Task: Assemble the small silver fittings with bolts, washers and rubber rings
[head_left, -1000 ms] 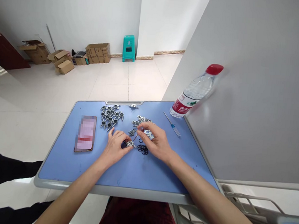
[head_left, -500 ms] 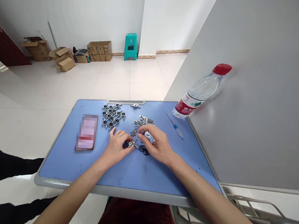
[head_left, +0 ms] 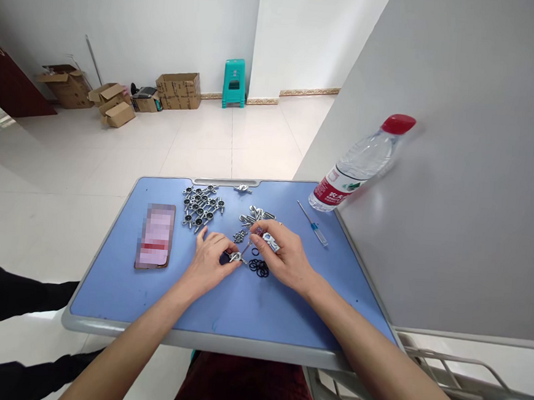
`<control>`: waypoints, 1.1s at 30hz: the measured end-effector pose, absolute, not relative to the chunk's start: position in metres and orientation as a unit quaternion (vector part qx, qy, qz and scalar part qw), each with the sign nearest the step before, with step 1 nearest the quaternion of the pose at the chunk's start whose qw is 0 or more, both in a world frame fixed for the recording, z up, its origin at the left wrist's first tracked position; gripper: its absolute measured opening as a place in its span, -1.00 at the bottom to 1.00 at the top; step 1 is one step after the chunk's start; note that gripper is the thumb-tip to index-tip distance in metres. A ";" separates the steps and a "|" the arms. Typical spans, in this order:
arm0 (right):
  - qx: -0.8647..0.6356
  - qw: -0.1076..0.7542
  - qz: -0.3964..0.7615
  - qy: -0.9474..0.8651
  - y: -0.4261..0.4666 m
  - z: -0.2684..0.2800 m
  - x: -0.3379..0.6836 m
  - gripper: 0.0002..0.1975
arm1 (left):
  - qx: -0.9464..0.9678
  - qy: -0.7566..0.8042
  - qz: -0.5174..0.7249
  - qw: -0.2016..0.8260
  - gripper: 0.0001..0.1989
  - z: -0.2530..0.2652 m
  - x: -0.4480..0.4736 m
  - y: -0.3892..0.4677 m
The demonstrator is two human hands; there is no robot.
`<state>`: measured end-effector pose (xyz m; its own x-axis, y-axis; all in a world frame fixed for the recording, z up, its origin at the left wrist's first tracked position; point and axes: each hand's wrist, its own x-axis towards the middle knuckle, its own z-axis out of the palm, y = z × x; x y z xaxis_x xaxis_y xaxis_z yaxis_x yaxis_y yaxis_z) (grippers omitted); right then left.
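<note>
My left hand [head_left: 210, 258] is closed on a small silver metal fitting [head_left: 236, 257], held between thumb and fingers low over the table. My right hand [head_left: 283, 257] pinches a small screwdriver [head_left: 246, 247]; its thin shaft slants down to the fitting, and the fingers hide most of the handle. Beside the right hand lie black rubber rings [head_left: 258, 268] and flat metal plates [head_left: 270, 242]. Small screws [head_left: 239, 236] sit in a heap just beyond the fitting. Farther back are a pile of silver parts [head_left: 254, 215] and a group of fittings with black round centres [head_left: 200, 206].
On the blue table [head_left: 157, 302] a phone [head_left: 155, 237] lies at left. Another screwdriver [head_left: 318, 233] rests at right, near a water bottle [head_left: 353, 167] standing by the grey partition [head_left: 472, 179]. One metal part [head_left: 242, 189] lies at the back edge. A person's dark-clothed legs [head_left: 14, 294] show at left.
My right hand and the screwdriver's upper end have shifted slightly right, uncovering more of the plates and a single black ring. My left hand stays in place on the fitting.
</note>
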<state>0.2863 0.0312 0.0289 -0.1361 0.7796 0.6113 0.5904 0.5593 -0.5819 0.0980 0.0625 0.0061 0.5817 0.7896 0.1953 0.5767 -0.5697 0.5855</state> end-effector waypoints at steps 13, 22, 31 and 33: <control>-0.474 0.461 0.096 -0.744 0.029 0.029 0.286 -0.94 | 0.860 0.402 0.215 0.230 -0.96 0.004 0.097 0.063; -0.374 0.437 0.073 -0.814 0.026 0.034 0.277 -0.82 | 0.860 0.402 0.223 0.220 -0.92 0.002 0.097 0.062; -0.397 0.482 0.050 -0.780 0.025 0.032 0.268 -0.88 | 0.864 0.401 0.228 0.204 -0.92 0.004 0.097 0.060; -0.404 0.481 0.047 -0.776 0.025 0.032 0.267 -0.90 | 0.864 0.402 0.229 0.201 -0.91 0.004 0.097 0.060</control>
<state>0.2669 0.0249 0.0322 -0.2099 0.6729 0.7094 0.5830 0.6686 -0.4616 0.0973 0.0597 0.0041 0.5730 0.7856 0.2335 0.6019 -0.5968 0.5306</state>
